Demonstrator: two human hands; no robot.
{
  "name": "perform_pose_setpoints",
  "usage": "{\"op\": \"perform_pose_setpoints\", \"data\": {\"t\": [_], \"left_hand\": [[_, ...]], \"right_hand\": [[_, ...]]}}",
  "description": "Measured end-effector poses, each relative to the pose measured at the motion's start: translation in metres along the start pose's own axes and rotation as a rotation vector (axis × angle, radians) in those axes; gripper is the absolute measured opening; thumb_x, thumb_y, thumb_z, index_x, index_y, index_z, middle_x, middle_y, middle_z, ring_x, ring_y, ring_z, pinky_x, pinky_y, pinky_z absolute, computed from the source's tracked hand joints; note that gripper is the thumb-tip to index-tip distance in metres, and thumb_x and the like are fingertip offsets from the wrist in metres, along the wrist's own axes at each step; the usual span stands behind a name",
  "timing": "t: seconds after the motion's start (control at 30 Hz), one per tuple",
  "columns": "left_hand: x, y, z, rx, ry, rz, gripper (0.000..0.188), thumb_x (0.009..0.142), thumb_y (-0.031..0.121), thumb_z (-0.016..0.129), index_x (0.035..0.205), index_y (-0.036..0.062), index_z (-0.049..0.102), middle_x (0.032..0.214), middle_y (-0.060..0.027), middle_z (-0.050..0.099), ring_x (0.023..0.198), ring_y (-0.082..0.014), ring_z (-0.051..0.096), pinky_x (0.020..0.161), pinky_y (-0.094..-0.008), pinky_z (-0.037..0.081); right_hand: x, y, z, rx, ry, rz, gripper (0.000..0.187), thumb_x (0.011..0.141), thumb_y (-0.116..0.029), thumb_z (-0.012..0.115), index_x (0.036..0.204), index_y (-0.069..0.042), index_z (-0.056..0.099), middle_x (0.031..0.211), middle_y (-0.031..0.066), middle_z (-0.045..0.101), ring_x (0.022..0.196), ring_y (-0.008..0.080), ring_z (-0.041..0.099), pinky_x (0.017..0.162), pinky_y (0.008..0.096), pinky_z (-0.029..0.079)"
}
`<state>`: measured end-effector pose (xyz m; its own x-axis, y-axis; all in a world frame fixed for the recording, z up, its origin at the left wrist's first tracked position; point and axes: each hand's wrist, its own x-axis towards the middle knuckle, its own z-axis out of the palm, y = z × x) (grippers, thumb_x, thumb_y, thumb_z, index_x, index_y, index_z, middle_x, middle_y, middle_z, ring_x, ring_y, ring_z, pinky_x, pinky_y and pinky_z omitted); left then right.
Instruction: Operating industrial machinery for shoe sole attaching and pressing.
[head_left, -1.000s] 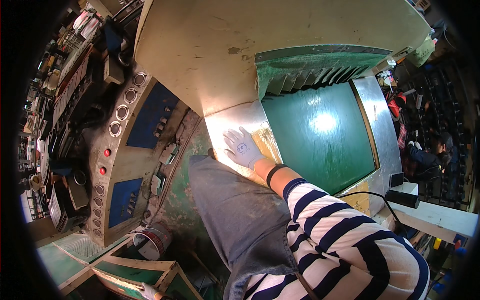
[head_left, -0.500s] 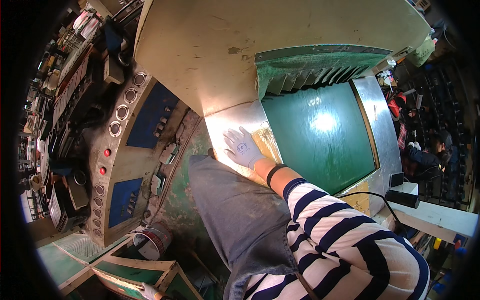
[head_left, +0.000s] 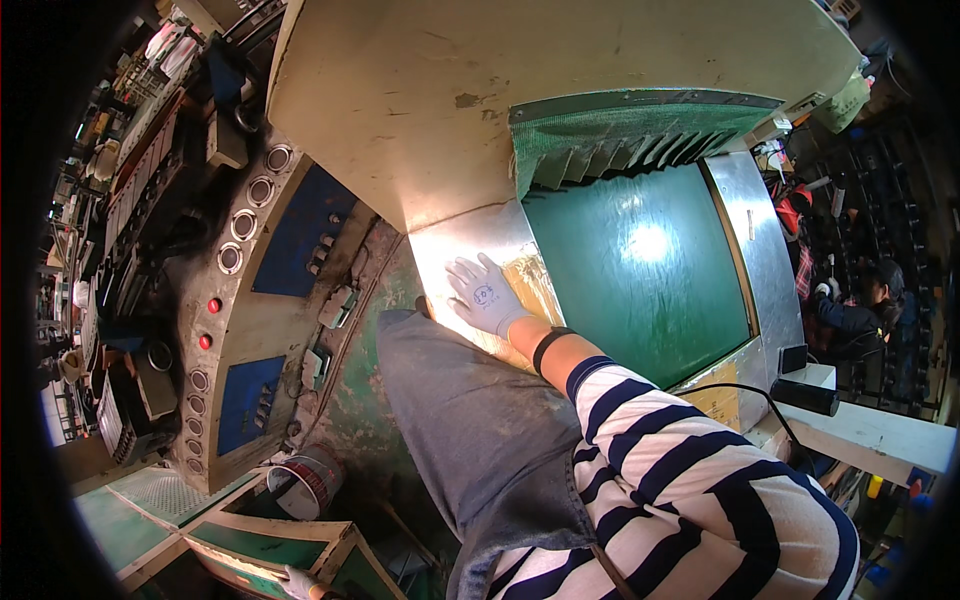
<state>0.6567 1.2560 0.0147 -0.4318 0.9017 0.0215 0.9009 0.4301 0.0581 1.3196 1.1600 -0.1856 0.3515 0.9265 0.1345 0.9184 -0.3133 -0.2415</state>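
My right hand [head_left: 486, 298], in a pale grey glove with a blue stamp on its back, lies flat with fingers spread. It rests on the shiny metal ledge [head_left: 470, 237] of a machine, beside a strip of yellowish tape [head_left: 535, 280]. Right of it is a smooth green conveyor belt [head_left: 630, 280], running under a fringed green curtain [head_left: 640, 125]. My left hand [head_left: 297, 582], gloved too, shows only in part at the lower edge. Its fingers lie stretched out at the wooden rim of a green-lined tray [head_left: 255, 535]; nothing shows in them.
A beige machine hood [head_left: 400, 100] rises ahead. On the left stands a control panel with gauges and red buttons [head_left: 215, 305]. A bucket [head_left: 305, 482] is on the floor near the tray. A black cable [head_left: 745, 388] crosses the right side. Another person [head_left: 860, 310] sits at far right.
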Motion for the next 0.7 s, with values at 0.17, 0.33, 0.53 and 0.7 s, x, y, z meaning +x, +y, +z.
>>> {"op": "perform_pose_setpoints", "data": {"t": [0.17,0.33,0.53,0.7], "left_hand": [[-0.010,0.013,-0.007,-0.064,-0.011,-0.036,0.066,0.100,0.046,0.049,0.141,-0.0057,0.048,0.148,-0.0266,0.046,0.135,-0.0400,0.045,0.115,-0.0436,0.033],[-0.007,0.012,-0.005,-0.019,0.003,-0.035,0.065,0.100,0.045,0.050,0.141,-0.0053,0.048,0.147,-0.0265,0.046,0.134,-0.0395,0.045,0.114,-0.0431,0.033],[0.005,-0.007,0.007,-0.067,0.040,-0.022,0.064,0.099,0.044,0.051,0.141,-0.0047,0.049,0.146,-0.0260,0.048,0.133,-0.0388,0.047,0.113,-0.0426,0.035],[0.007,-0.009,0.006,-0.025,0.028,-0.025,0.063,0.099,0.044,0.053,0.139,-0.0044,0.051,0.143,-0.0250,0.051,0.131,-0.0382,0.049,0.112,-0.0424,0.037]], "right_hand": [[0.000,-0.001,-0.002,0.000,-0.002,0.003,0.049,0.098,-0.042,0.047,0.131,-0.008,0.060,0.148,0.0060,0.048,0.142,0.0204,0.037,0.118,0.0482,0.021],[0.001,-0.001,-0.006,-0.039,-0.122,0.015,0.054,0.099,-0.043,0.046,0.143,-0.012,0.048,0.152,0.0049,0.044,0.144,0.0199,0.035,0.119,0.0492,0.020],[0.001,-0.002,-0.007,-0.043,-0.136,0.019,0.054,0.099,-0.043,0.045,0.143,-0.012,0.048,0.152,0.0051,0.043,0.144,0.0199,0.035,0.119,0.0492,0.020],[0.002,-0.001,-0.008,-0.036,-0.154,0.022,0.054,0.099,-0.043,0.045,0.143,-0.012,0.048,0.153,0.0053,0.043,0.144,0.0199,0.035,0.120,0.0490,0.019]]}}
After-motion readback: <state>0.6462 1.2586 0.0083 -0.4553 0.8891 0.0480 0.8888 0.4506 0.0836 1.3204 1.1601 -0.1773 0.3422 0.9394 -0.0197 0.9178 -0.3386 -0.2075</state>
